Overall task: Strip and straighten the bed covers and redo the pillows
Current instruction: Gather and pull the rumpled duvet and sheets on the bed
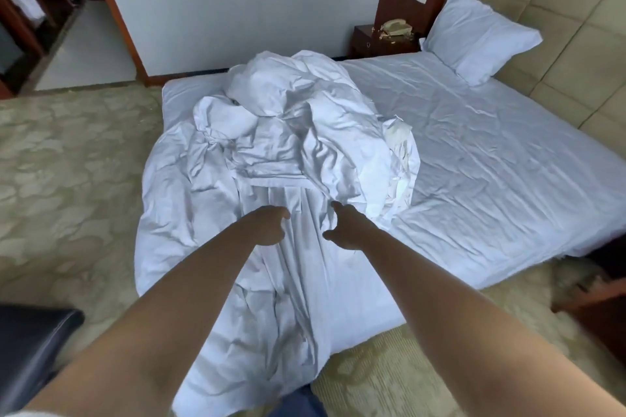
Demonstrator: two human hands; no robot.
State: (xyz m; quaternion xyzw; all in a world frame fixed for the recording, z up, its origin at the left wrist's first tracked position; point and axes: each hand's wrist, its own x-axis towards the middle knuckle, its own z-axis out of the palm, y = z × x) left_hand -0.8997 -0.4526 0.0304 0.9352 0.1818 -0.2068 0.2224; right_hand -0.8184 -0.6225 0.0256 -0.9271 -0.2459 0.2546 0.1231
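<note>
While the duvet cover lay heaped across the foot half of the bed, one long tail of it ran down over the mattress edge to the carpet at the person's feet. Both arms reached out over that tail. The left hand hovered with its fingers loosely curled toward the cloth, and the right hand was spread, thumb and fingers apart; neither appeared to have pinched any fabric yet, though whether the fingertips touched it could not be told.

Judging by the deep folds and soft creases, the cover looked light, limp and easily bunched, likely to drag rather than slide cleanly. A hold on the pleated band just ahead of the hands, or on a hem, would probably give the most control, since a grab at the heap would only lift a wad.

One pillow leaned against the padded headboard, well apart from the heap, and the fitted sheet beyond was wrinkled but bare. Open carpet lay to the left of the bed. A dark seat stood near the left arm, and a telephone sat on the far nightstand, so pulling toward the body seemed the freest direction.
</note>
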